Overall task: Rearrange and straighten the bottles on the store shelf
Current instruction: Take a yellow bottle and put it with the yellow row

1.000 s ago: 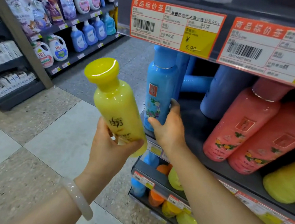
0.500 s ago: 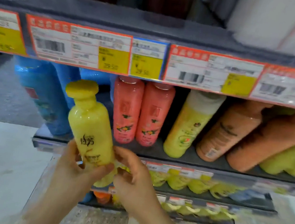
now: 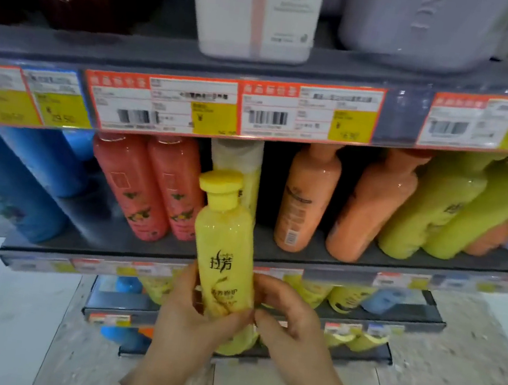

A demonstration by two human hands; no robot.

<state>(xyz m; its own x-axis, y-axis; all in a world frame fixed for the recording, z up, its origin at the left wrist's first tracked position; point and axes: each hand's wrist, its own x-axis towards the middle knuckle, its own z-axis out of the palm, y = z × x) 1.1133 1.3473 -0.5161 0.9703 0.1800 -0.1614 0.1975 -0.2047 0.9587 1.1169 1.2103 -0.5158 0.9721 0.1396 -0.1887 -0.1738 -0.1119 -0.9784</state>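
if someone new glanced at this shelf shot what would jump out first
The bright yellow bottle held upright in the centre, gripped near its base by the left hand and the right hand, stands out first. Behind it, the middle shelf holds a colourful row: blue bottles on the left, pink bottles next, then orange bottles leaning, and green bottles tilted at the right. Above runs a strip of red and yellow price tags.

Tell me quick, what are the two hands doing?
Left hand: holds the yellow bottle near its bottom.
Right hand: fingers curled on the same bottle, from the other side.
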